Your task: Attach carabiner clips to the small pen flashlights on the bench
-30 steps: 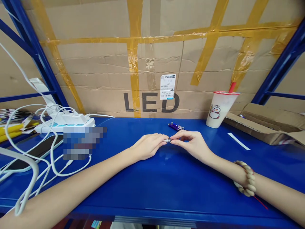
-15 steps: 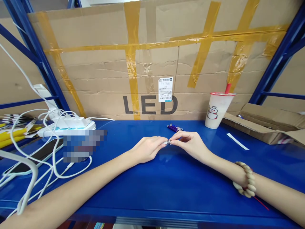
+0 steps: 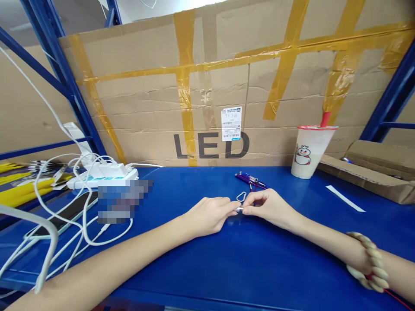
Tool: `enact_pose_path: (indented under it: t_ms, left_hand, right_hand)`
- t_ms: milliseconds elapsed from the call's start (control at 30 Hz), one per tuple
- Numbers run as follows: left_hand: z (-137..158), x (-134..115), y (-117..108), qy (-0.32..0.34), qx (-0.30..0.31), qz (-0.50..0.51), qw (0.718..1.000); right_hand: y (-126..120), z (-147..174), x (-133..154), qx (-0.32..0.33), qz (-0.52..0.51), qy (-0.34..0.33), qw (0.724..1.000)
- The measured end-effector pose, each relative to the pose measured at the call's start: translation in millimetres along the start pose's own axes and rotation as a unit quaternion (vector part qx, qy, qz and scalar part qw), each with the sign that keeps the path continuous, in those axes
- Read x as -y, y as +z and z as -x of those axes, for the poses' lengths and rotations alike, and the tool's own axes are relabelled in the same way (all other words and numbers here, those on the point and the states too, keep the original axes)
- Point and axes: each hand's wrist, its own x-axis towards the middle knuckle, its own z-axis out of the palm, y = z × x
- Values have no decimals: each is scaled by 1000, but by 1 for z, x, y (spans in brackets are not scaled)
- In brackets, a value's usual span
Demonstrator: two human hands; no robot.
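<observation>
My left hand [image 3: 209, 217] is closed, its thumb and fingers pinching a small silvery-white piece [image 3: 239, 209] whose exact kind is too small to make out. From the other side, the fingertips of my right hand [image 3: 269, 207] pinch the same piece. A silvery loop shaped like a carabiner clip [image 3: 241, 196] shows just above the meeting fingertips; whether it is joined to the piece I cannot tell. Behind my right hand, purple pen-like sticks [image 3: 251, 179] with metal ends lie on the blue tabletop [image 3: 207, 268], partly hidden by the fingers.
On the left are a power strip [image 3: 106, 175] with tangled white cables, a phone [image 3: 66, 214] and yellow items [image 3: 29, 192]. A drink cup [image 3: 309, 153] with a red straw, a white strip [image 3: 345, 198] and an open carton [image 3: 366, 177] stand right. A large cardboard sheet [image 3: 145, 116] backs the table.
The view has shifted, so things sit further right. The silvery loop now shows above the fingertips, and more of the purple sticks is visible. Both hands still meet at the small piece.
</observation>
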Motion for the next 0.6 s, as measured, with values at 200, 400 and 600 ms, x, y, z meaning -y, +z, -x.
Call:
enact_pose_path:
  t_ms: [200, 400, 600]
  left_hand:
    - [0, -3, -3, -34, 7, -39, 999]
    - [-3, -5, -5, -77, 2, 5, 997]
    - [-6, -2, -4, -159, -13, 130, 979]
  right_hand:
    - [2, 1, -4, -2, 1, 17, 1000]
    - [7, 1, 2, 0, -35, 46, 998]
    - [9, -4, -4, -39, 36, -71, 996]
